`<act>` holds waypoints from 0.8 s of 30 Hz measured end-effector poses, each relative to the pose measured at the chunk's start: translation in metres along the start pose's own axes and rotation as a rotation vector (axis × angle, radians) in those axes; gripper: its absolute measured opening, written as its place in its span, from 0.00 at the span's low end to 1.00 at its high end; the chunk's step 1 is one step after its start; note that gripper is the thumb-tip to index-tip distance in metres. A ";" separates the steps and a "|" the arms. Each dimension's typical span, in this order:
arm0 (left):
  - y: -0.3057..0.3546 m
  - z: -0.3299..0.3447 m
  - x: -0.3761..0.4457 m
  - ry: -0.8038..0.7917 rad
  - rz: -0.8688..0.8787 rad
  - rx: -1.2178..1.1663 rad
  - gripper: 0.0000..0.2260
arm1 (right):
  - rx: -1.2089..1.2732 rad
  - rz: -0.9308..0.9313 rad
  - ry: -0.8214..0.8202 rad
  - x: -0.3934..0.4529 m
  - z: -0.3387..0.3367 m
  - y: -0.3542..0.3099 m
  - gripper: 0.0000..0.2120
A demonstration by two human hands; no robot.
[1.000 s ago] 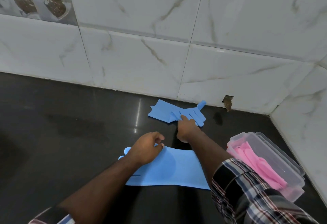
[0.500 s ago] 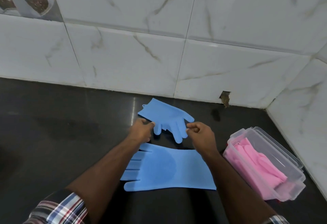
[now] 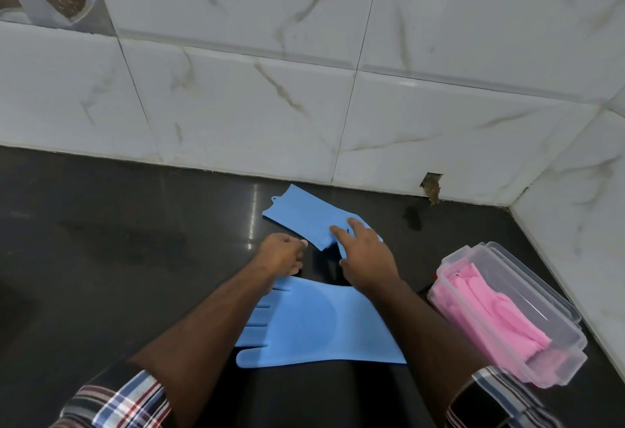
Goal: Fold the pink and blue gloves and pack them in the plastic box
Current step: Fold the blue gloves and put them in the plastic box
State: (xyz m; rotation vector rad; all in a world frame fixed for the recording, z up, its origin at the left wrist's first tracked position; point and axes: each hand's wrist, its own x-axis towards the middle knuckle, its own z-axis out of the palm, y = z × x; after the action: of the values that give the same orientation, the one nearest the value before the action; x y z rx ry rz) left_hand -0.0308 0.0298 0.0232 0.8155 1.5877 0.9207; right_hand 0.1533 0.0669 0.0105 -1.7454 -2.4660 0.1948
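A dark countertop (image 3: 118, 241) fills the lower part of the frame, backed by white marbled wall tiles (image 3: 236, 106) across the top and down the right edge. Near the centre, just below the wall, lies a folded blue glove (image 3: 301, 216), its cuff pointing toward the upper left. The right hand (image 3: 367, 255) rests flat on the lower right end of this glove, fingers spread apart and pressing down on it. The left hand (image 3: 282, 255) sits just to the left of the glove's lower corner, fingers curled in loosely; whether it pinches the glove's edge cannot be told.

Below both hands, in the lower centre, a second blue glove (image 3: 321, 326) lies flat and unfolded on the counter, fingers pointing left, partly covered by the two forearms. Plaid sleeves (image 3: 118, 400) show at the bottom corners.

At the right of the frame, close to the side wall, stands a clear plastic box (image 3: 554, 336), open on top. Folded pink gloves (image 3: 490, 309) lie inside it. A small broken hole (image 3: 431, 187) marks the base of the wall tile, above and right of the hands.
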 end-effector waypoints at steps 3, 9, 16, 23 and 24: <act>0.002 -0.003 0.001 -0.006 -0.046 -0.050 0.11 | -0.052 0.015 0.092 0.009 -0.004 -0.011 0.17; 0.007 -0.005 0.006 -0.032 -0.098 -0.135 0.14 | 0.447 0.220 0.241 0.019 -0.033 -0.022 0.05; 0.026 0.008 0.008 -0.064 0.240 0.082 0.26 | 0.831 0.289 0.252 0.016 -0.059 -0.032 0.08; 0.051 -0.021 0.000 -0.283 0.356 0.258 0.21 | 1.103 0.086 -0.126 0.006 -0.068 -0.038 0.09; 0.053 -0.023 -0.002 -0.277 0.362 0.284 0.17 | 1.079 0.058 -0.163 0.006 -0.069 -0.036 0.12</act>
State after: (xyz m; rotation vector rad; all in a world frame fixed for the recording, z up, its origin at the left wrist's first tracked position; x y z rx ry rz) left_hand -0.0505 0.0496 0.0734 1.4025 1.3656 0.7981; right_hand 0.1288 0.0635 0.0846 -1.2881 -1.7445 1.3895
